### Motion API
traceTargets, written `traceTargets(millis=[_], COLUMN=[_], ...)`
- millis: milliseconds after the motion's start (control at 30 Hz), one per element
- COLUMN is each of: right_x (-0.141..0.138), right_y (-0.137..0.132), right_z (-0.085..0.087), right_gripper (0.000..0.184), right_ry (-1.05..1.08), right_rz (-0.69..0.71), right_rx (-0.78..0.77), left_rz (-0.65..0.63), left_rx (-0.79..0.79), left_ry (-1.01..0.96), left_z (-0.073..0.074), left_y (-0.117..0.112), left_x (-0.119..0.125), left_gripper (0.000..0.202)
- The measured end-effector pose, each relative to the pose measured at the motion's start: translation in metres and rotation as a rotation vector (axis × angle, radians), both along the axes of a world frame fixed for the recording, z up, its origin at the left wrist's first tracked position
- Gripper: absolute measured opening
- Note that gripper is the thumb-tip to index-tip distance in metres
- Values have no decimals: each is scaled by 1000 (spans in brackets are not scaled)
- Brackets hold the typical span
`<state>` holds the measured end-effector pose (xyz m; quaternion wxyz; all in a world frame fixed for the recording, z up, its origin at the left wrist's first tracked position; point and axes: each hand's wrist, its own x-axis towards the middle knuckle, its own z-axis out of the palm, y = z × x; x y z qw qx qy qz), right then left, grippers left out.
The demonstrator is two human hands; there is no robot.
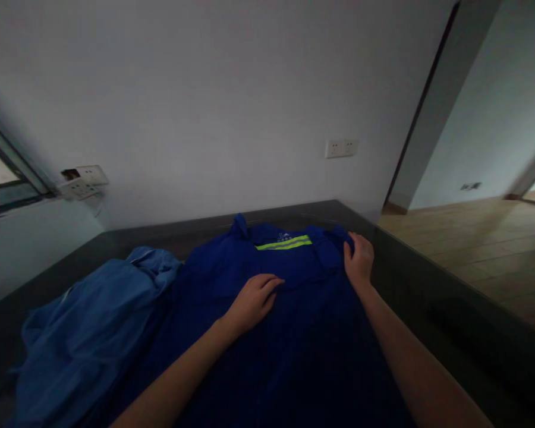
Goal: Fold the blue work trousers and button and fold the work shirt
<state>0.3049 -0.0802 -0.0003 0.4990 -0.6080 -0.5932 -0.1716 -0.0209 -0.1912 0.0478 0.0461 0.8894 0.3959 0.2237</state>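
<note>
A dark blue work jacket [307, 333] lies spread over the dark table, with a yellow-green and grey reflective strip [285, 243] near its far edge. Small white lettering shows just beyond that strip. My right hand [359, 260] pinches the garment's far right corner between thumb and fingers. Resting on the middle of the cloth is my left hand [254, 301], its fingers slightly bent and apart from any fold. To the left, a lighter blue garment [93, 333] lies crumpled, touching the jacket's side.
The dark tabletop [383, 267] meets a white wall [214, 107] at the back. A wall socket [341, 148] is behind it, and more sockets [82, 181] hang loose at the left beside a window frame [13, 166]. Tiled floor [455, 246] lies to the right.
</note>
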Motion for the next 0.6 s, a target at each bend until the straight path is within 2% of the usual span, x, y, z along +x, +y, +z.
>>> traceTargets(millis=[67,133,200,267,433,600], right_x=[-13,-29,-44,-52,-49,-44], right_y=[-6,-11,-12,-11,-3,-2], right_z=[8,10,6,-1,-8,-5], right_gripper=[35,33,33,32,33,33], right_ry=[-139,-271,-362,-362,-214,-155], right_rz=[106,260,396,464,467,439], right_rx=[27,-37,-140,-221,-248,-254], left_rz=[43,134,217,263,326,435], left_rx=[-46,-118,-176,-195,-242,-320], left_ry=[26,26,7,-24,-173,-516], left_z=[-3,-9,-16,-21,-28,-29], left_y=[18,33,42,46,45,54], left_x=[24,41,49,51,49,41], left_gripper=[44,46,37,23,9,8])
